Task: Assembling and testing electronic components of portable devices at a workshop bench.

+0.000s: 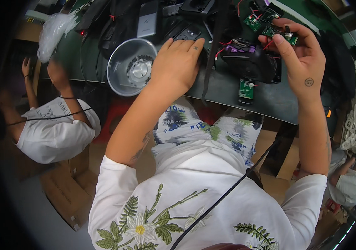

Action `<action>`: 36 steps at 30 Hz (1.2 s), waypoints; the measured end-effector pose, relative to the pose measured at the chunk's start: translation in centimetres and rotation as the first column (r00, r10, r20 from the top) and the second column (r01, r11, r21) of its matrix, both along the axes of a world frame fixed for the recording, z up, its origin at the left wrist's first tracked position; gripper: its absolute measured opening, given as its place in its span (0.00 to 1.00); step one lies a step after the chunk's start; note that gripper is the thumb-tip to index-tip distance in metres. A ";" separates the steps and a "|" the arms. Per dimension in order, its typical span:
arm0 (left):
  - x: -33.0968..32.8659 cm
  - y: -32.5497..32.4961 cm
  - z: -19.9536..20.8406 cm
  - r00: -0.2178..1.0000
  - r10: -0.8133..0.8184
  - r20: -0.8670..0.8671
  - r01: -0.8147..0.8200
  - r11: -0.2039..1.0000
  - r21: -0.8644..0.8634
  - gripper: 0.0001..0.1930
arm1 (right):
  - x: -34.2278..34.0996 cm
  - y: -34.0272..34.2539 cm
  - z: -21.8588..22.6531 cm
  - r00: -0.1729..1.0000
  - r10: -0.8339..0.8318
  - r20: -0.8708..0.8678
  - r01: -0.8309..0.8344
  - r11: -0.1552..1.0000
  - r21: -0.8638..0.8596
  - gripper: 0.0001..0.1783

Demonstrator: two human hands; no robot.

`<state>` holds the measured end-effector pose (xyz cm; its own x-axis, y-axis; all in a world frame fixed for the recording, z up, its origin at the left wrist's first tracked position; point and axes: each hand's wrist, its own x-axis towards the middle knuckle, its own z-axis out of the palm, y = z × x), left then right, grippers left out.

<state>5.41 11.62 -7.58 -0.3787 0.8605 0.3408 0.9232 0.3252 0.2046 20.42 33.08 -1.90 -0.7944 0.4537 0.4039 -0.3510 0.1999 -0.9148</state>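
Observation:
My right hand (305, 62) is raised at the right, with thumb and fingers closed on a green circuit board (288, 38) that carries a dark knob and thin wires. Below and left of it, a black speaker housing (248, 62) lies on the table with a purple cell (240, 49) and red wires at its top. My left hand (176, 66) is back up beside a clear plastic bowl (130, 68) holding small dark pieces. Its fingers curl downward, and their tips are hidden, so what they grip cannot be seen. Just beyond lies a black speaker part (184, 32).
Another green board (246, 89) lies near the table edge (228, 102). A grey phone-like slab (147, 20), black housings and cables crowd the far side. A dark strap (209, 71) hangs between my hands. At left, a co-worker in a white shirt (57, 129) sits near a plastic bag (55, 35).

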 end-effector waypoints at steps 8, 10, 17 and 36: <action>0.6 0.0 0.2 1.000 -0.017 -0.021 0.017 1.000 0.012 0.26 | 3.3 1.6 3.1 0.991 -0.130 0.013 0.129 0.990 0.061 0.15; 0.7 0.6 0.3 1.000 -0.026 -0.004 0.026 0.999 0.032 0.29 | 3.8 2.1 3.4 0.983 -0.182 0.023 0.177 0.974 0.138 0.14; 2.1 4.7 1.5 0.973 -0.209 0.101 0.137 0.870 0.474 0.35 | 4.2 3.2 4.4 0.978 -0.195 0.072 0.179 0.966 0.185 0.16; 1.8 8.3 0.6 0.946 -0.275 0.173 0.128 0.805 0.580 0.10 | 16.7 9.6 9.6 0.987 -0.068 -0.143 0.123 0.898 0.423 0.17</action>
<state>7.20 19.95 -6.98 -0.3500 0.6173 0.7046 0.8537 -0.0995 0.5112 37.12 42.66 7.66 -0.6882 0.2855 0.6669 -0.4135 0.6010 -0.6840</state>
